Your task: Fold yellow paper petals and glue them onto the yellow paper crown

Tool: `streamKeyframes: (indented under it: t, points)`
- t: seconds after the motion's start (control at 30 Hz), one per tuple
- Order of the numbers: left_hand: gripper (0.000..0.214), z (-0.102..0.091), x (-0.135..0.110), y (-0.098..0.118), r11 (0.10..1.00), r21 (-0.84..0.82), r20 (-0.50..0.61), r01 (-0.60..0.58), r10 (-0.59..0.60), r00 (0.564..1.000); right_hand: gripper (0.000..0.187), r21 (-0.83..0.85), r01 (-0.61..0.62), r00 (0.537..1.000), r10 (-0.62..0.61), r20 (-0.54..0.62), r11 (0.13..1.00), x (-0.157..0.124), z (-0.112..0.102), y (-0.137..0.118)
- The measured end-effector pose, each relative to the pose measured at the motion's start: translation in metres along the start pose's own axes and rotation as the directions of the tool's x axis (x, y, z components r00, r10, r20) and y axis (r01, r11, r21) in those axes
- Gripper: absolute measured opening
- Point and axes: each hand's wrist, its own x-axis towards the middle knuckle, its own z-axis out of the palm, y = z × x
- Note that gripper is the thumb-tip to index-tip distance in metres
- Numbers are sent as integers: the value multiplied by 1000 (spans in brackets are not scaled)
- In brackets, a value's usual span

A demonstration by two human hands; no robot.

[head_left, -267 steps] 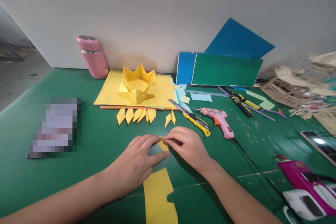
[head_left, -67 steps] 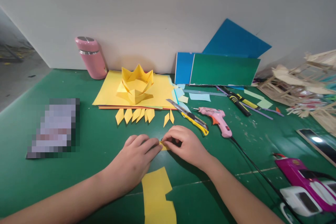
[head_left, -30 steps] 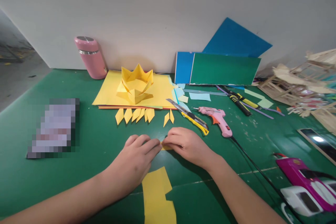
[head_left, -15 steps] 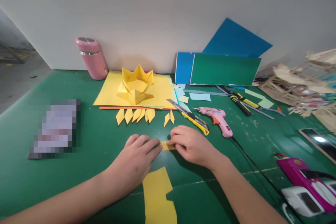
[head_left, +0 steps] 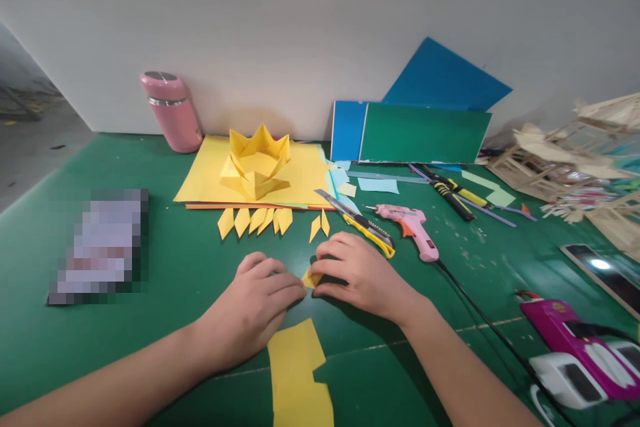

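Btwn L hand (head_left: 253,307), R hand (head_left: 361,277): 1 scrap (head_left: 309,278)

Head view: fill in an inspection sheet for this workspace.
Surface: green table mat, scuffed.
Job's things: small folded yellow paper piece; cut yellow paper strip nearer the person; row of folded yellow paper petals beyond.
Clutter: yellow utility knife, pink glue gun, pink metal flask, folded yellow paper crown.
Grips: left hand touches the piece with fingertips; right hand pinches it.
Cables: black cord trails from the glue gun.
Surroundings: white wall; blue and green boards leaning on it.
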Motion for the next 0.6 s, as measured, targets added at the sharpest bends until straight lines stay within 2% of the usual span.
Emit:
streamKeyframes:
  t: [0.17,0.3,0.5,0.6]
  points:
    - [36,-2,2,0,998,-21,33,63,-62,998,16,34,37,999,-38,15,999,1,2,1]
    - [40,-2,4,0,998,6,92,60,-61,994,17,63,67,998,-67,-8,996,0,4,3]
    - [40,1,2,-3,999,2,74,40,-40,996,18,106,107,989,-94,-117,989,-3,10,6]
    - [39,0,2,-4,998,-35,82,50,-47,995,19,150,107,990,-92,-105,983,-2,13,6]
